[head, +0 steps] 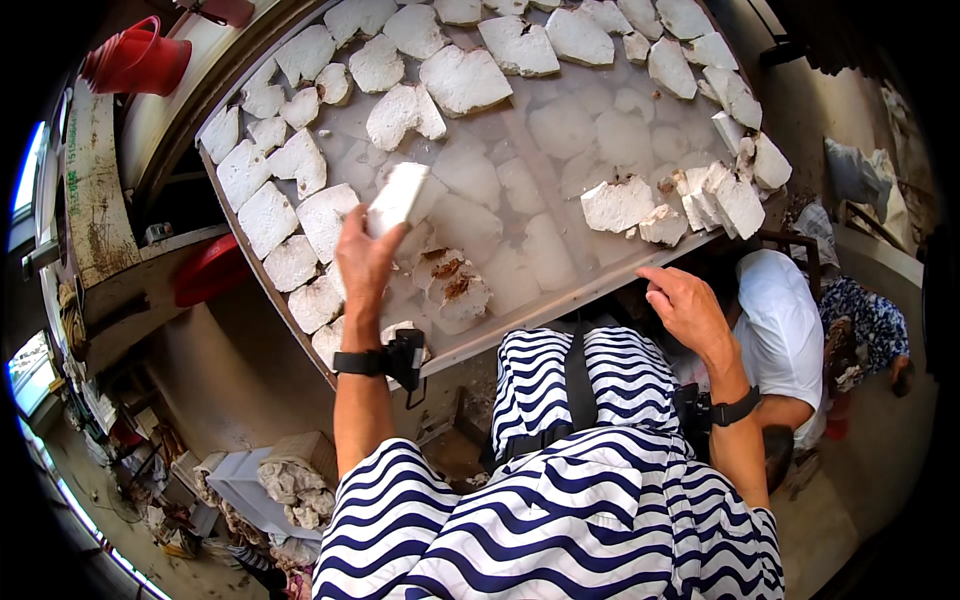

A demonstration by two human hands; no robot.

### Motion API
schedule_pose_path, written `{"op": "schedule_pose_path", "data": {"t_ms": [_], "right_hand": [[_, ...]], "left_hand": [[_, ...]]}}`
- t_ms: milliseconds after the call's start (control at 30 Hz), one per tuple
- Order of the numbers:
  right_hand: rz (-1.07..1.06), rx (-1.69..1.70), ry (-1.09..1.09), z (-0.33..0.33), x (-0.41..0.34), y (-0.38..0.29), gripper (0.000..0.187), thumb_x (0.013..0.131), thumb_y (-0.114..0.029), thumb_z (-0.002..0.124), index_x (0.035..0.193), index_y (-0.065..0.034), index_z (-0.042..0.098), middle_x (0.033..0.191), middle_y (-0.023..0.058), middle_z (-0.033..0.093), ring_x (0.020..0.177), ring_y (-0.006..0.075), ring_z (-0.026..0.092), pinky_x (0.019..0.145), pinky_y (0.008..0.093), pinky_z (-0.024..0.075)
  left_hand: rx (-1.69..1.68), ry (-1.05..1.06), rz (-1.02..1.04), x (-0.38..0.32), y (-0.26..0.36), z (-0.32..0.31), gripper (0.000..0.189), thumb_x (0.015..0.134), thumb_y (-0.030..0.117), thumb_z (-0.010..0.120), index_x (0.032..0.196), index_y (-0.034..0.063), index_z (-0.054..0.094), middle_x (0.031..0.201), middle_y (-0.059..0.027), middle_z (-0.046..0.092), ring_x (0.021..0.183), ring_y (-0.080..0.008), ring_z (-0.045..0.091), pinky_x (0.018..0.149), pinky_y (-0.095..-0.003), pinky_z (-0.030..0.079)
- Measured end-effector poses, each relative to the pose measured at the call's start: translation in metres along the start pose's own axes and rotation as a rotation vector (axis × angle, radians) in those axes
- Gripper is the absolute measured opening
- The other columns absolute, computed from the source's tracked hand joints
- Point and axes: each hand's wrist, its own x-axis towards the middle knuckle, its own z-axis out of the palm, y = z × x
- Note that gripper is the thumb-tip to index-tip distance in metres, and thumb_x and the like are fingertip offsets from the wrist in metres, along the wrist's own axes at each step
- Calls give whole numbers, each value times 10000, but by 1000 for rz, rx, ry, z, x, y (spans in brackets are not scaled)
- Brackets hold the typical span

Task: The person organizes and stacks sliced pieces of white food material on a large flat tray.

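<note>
My left hand (pixel 367 255) grips a bright white block (pixel 397 196) with flat sides, held above the translucent top of a wood-edged frame (pixel 517 304). Just below and right of that hand lies a rough chunk (pixel 454 285) with brown, crumbly patches. My right hand (pixel 688 307) is near the frame's front edge, index finger extended and nothing visible in its grasp. Past its fingertips sit a broken white piece (pixel 616 204) and several thin white slabs (pixel 720 199) leaning together. Blurred pale pieces (pixel 559 127) show through the translucent surface.
Irregular white slabs (pixel 465 79) line the frame's far and left sides. A red jug (pixel 142 60) stands at upper left, above a red basin (pixel 217 270). A person in white (pixel 780 322) is close on my right, another in blue patterned clothing (pixel 862 322) beyond. A grey crate (pixel 244 487) lies lower left.
</note>
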Motion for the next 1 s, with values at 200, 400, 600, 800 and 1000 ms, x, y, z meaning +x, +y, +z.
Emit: {"op": "schedule_pose_path", "data": {"t_ms": [200, 400, 600, 800, 1000], "right_hand": [[-31, 17, 39, 0, -5, -4, 280, 839, -84, 614, 1112, -31, 648, 912, 164, 661, 860, 350, 633, 766, 409, 511], [28, 53, 120, -15, -26, 10, 295, 838, -69, 599, 1128, -49, 645, 846, 138, 641, 797, 319, 630, 731, 382, 502], [89, 91, 235, -45, -67, 37, 332, 851, -41, 548, 1172, -32, 631, 863, 141, 639, 768, 287, 626, 721, 346, 491], [41, 102, 338, -43, -111, 65, 316, 858, -32, 558, 1165, -37, 634, 868, 147, 643, 784, 286, 636, 718, 349, 498], [68, 157, 349, -38, -149, 73, 321, 853, -39, 575, 1169, -48, 632, 839, 131, 629, 782, 297, 620, 733, 365, 495]], "left_hand": [[246, -80, 396, -32, 27, 57, 732, 680, 224, 825, 1289, -44, 522, 1205, -241, 585, 1142, -380, 532, 1012, -416, 419], [290, 57, 470, -53, 11, 63, 641, 719, 147, 793, 1282, -2, 526, 1225, -221, 553, 1137, -368, 522, 984, -418, 427], [257, 54, 108, -70, -47, 43, 544, 756, 273, 764, 1178, -30, 601, 942, -173, 647, 880, -288, 631, 787, -377, 502], [366, 102, 154, -96, -60, 58, 503, 730, 274, 788, 1102, -21, 621, 958, -218, 639, 933, -374, 601, 846, -440, 476], [386, 120, 513, -103, 1, 90, 450, 726, 202, 796, 1090, 0, 624, 987, -204, 613, 946, -381, 576, 842, -445, 467]]}}
